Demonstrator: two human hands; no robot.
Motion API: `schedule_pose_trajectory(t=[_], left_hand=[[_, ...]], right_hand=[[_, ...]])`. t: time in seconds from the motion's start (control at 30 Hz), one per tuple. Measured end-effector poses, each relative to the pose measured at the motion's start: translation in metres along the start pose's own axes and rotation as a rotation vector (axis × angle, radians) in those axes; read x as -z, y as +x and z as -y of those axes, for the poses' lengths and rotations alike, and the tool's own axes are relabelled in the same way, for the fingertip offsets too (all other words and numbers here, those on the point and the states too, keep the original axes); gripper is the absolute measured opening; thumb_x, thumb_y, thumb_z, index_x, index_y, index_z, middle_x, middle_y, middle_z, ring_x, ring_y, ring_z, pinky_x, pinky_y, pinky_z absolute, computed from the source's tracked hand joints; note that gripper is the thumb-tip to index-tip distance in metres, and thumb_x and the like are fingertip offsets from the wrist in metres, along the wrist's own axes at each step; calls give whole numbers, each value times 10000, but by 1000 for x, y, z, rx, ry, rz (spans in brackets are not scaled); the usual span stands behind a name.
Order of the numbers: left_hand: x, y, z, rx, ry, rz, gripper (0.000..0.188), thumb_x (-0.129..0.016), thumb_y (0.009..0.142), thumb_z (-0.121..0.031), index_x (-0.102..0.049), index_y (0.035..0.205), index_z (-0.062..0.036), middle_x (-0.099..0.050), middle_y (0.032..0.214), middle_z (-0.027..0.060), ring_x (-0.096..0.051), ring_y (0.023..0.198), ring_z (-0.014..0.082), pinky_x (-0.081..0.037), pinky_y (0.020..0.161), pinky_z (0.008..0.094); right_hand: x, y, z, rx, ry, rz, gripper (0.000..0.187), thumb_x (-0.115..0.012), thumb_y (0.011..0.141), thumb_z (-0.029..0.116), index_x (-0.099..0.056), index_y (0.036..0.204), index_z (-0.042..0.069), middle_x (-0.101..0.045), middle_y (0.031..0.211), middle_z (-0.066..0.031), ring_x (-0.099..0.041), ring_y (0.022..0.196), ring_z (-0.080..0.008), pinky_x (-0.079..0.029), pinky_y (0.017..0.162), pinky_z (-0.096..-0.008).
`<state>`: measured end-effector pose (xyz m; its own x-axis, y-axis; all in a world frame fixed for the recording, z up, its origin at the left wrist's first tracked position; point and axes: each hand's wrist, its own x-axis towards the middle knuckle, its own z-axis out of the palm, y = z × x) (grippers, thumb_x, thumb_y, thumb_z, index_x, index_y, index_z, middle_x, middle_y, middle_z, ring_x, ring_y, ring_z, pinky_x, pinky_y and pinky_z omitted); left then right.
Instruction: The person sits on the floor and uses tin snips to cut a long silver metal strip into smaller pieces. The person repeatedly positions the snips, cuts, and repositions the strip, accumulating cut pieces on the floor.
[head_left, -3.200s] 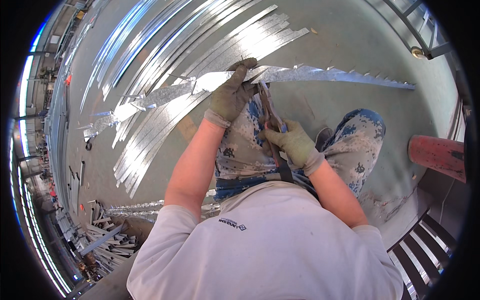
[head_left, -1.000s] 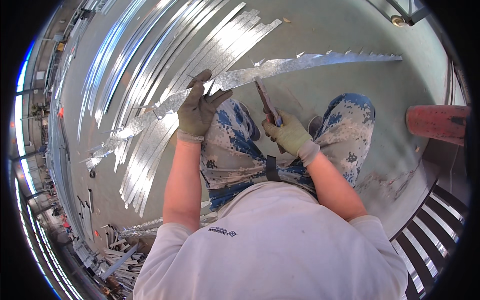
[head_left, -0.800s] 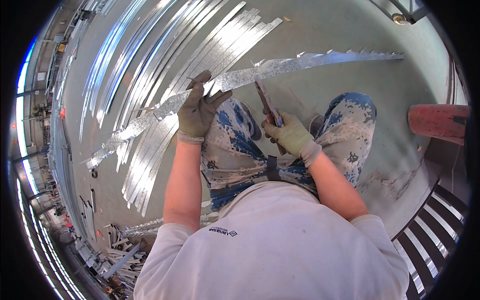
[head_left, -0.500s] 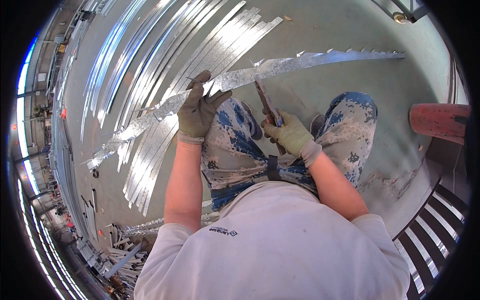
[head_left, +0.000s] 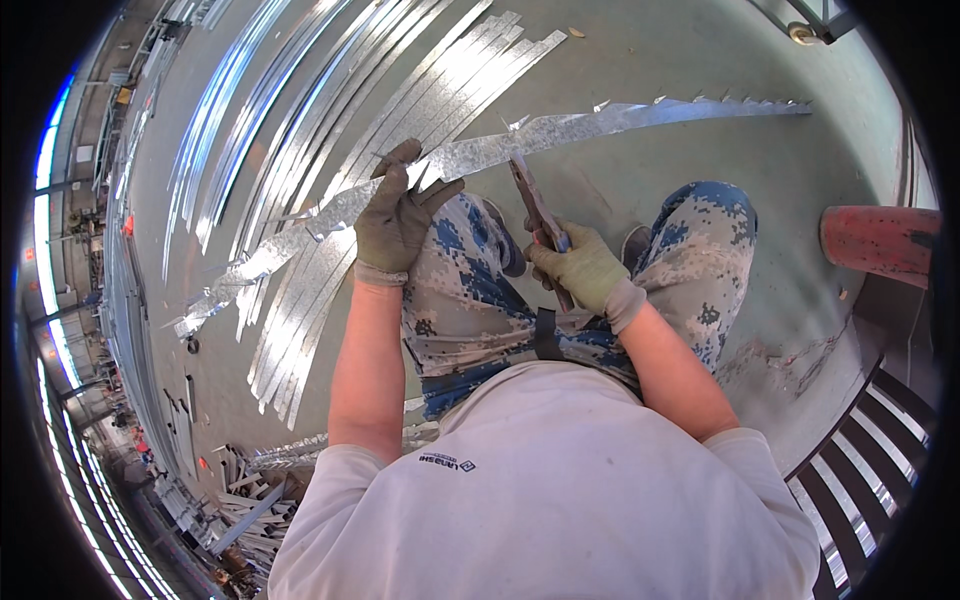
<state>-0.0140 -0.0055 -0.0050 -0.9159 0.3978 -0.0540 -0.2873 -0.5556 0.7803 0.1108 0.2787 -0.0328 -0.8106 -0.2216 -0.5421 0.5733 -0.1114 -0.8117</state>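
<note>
A long galvanized metal strip (head_left: 480, 153) with pointed tabs along its edges runs across in front of my knees, from lower left to far right. My left hand (head_left: 396, 222), in a grey-green work glove, grips it left of its middle, thumb and fingers around the strip's edges. In my gloved right hand (head_left: 580, 266) is a brownish, plier-like hand tool (head_left: 533, 200) with some red and blue at the handle. Its tip points up at the strip's near edge, and whether it touches is unclear. The palm hides part of the handles.
Many flat metal strips (head_left: 440, 95) lie in rows on the floor at the far left, some passing under the held strip. A red cylinder (head_left: 875, 240) stands at the right, near a dark slatted bench (head_left: 860, 480). Offcuts (head_left: 245, 510) are heaped at the lower left.
</note>
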Motion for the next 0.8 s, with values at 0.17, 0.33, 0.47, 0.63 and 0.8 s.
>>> schedule_pose_trajectory(t=[0.17,0.33,0.47,0.63,0.8], left_hand=[[0,2,2,-23,-20,-13,435,-551,1210,-263,-585,1595,-63,-685,1555,86,-762,1301,388,-505,1251,695],[2,0,2,-8,-22,-64,456,-589,1189,-283,-588,1598,-81,-686,1554,145,-696,1408,424,-502,1252,696],[10,-7,1,-14,-56,-44,488,-615,1168,-280,-582,1626,-114,-685,1571,170,-670,1442,436,-493,1257,706],[11,-16,-7,-78,-188,-31,514,-636,1152,-235,-549,1632,-74,-735,1517,149,-687,1427,441,-532,1206,748],[9,-22,-6,-86,-222,-166,560,-642,1144,-235,-520,1667,-76,-797,1437,78,-740,1362,406,-543,1183,762]], right_hand=[[2,-5,7,-23,229,70,349,-756,1094,142,-680,1416,29,-718,972,-55,-684,772,-156,-562,676,-335],[4,-17,26,-94,438,140,462,-768,1088,162,-639,1496,-14,-777,1066,-101,-743,826,-191,-618,736,-349],[1,-26,37,-184,724,284,570,-785,1064,200,-588,1539,-47,-790,1109,-151,-770,842,-227,-643,753,-375],[-1,-29,33,-239,1163,618,606,-754,1049,164,-529,1571,-46,-758,1102,-175,-764,812,-299,-629,714,-436],[-7,-29,15,-293,1381,865,640,-762,1041,120,-523,1626,20,-777,1187,-167,-791,874,-355,-637,731,-516]])
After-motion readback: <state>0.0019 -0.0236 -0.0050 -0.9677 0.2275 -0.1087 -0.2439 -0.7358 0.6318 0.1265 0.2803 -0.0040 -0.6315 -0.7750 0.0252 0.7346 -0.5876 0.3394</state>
